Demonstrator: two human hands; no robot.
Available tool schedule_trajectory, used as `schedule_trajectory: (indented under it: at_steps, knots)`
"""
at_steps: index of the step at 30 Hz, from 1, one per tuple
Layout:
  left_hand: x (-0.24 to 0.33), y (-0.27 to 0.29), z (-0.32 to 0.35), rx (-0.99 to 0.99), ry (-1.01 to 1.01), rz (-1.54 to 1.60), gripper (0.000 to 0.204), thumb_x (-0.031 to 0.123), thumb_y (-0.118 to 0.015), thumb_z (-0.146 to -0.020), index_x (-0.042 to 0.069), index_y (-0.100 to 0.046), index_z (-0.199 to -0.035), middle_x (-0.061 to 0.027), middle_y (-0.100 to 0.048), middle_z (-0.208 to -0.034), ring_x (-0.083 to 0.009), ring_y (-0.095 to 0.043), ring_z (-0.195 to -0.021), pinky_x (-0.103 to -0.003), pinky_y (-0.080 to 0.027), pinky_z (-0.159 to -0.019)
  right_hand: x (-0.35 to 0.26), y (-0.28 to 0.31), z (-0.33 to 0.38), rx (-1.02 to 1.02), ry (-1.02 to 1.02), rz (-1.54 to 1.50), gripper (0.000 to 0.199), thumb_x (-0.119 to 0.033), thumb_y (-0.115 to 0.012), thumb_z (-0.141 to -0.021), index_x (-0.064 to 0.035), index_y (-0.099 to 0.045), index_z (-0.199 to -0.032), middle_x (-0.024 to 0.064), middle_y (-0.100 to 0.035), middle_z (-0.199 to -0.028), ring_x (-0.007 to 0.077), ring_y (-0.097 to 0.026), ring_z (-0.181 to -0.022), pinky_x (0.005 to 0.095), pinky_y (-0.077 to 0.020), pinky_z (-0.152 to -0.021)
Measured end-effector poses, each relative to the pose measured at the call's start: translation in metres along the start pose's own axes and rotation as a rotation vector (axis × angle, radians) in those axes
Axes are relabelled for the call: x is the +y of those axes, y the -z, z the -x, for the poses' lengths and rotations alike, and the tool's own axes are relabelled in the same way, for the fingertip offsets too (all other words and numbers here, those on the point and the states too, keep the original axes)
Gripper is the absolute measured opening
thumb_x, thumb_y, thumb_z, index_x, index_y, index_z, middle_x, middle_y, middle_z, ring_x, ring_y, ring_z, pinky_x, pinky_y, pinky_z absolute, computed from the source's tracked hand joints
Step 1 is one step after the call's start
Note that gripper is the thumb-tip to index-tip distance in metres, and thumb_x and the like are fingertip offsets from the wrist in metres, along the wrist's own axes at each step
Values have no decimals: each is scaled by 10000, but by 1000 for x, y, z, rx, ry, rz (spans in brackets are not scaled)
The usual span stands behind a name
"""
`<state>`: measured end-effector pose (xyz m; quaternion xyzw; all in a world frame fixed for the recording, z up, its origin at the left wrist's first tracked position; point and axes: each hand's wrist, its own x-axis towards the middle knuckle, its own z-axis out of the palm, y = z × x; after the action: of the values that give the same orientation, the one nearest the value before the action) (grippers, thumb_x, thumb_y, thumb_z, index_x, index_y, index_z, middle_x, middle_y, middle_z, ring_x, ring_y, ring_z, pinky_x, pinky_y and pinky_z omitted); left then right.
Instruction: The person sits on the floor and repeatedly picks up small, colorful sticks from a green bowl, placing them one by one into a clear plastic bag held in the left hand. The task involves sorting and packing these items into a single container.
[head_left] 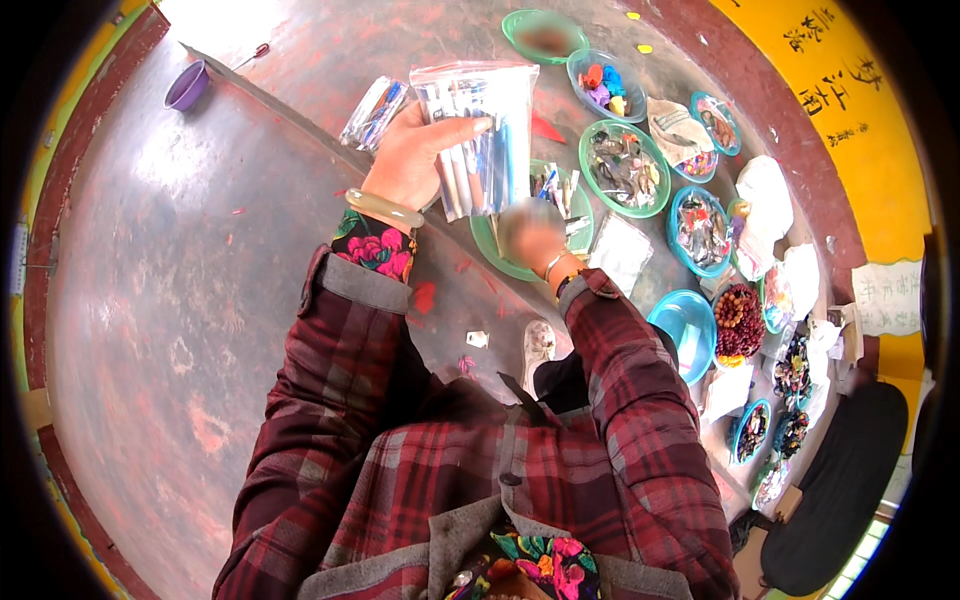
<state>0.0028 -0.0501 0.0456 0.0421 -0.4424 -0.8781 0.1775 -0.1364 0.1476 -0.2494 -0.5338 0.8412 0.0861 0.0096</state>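
Observation:
My left hand (408, 155) is closed on a clear plastic bag (510, 90) with several pens upright inside, its thumb lying across the front. Lower and to the right, my right hand (538, 240) is over a green basin (484, 245) that holds loose pens (552, 186). A blur covers the right hand's fingers, so whether they grip anything is hidden. Just left of the held bag, another clear bag of pens (374, 112) lies on the floor. A stack of flat clear bags (619, 252) rests to the right of the green basin.
Basins of small goods line the right side, among them a green one (625, 168) and a blue one (702, 232). A light-blue basin (686, 335) stands near my right arm. At the far left is a purple basin (186, 86). A black padded object (840, 490) lies lower right.

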Motion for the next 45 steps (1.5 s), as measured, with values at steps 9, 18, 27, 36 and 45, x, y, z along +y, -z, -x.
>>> schedule_trajectory:
  at_steps: [9,18,27,36,45]
  knots:
    - [4,5,7,-23,-11,-1,253,14,-623,-786,-4,-591,-1036,-87,-647,-961,-163,-628,-857,-304,-499,-753,-27,95,-1,132,-136,-269,239,-114,-470,-837,-31,-629,-995,135,-625,-971,279,-607,-894,401,-467,-740]
    - [5,1,3,-81,-11,-186,331,-19,-629,-780,26,-554,-1099,-57,-646,-952,-136,-633,-811,-272,-527,-674,-20,70,2,-286,-169,-96,256,-133,-500,-824,-81,-669,-1010,115,-652,-1005,270,-634,-926,377,-504,-743]
    - [7,-2,6,-76,-69,-277,374,-19,-630,-778,13,-529,-1137,-54,-642,-963,-122,-625,-830,-266,-518,-691,-26,94,7,-414,-17,36,245,-101,-533,-792,-40,-671,-985,140,-653,-982,253,-650,-876,363,-515,-691]
    - [5,-1,5,-68,-10,-280,331,-2,-628,-794,16,-548,-1116,-47,-641,-967,-119,-615,-823,-268,-495,-726,-25,79,10,-232,19,9,193,-137,-521,-810,-75,-685,-891,94,-674,-828,233,-663,-814,364,-512,-637]
    - [0,9,3,-43,-36,-188,334,10,-641,-766,-12,-572,-1092,-52,-636,-976,-119,-594,-871,-268,-471,-782,-5,166,1,-167,-191,-89,213,-148,-505,-812,-44,-687,-849,148,-664,-831,302,-655,-801,414,-516,-670]
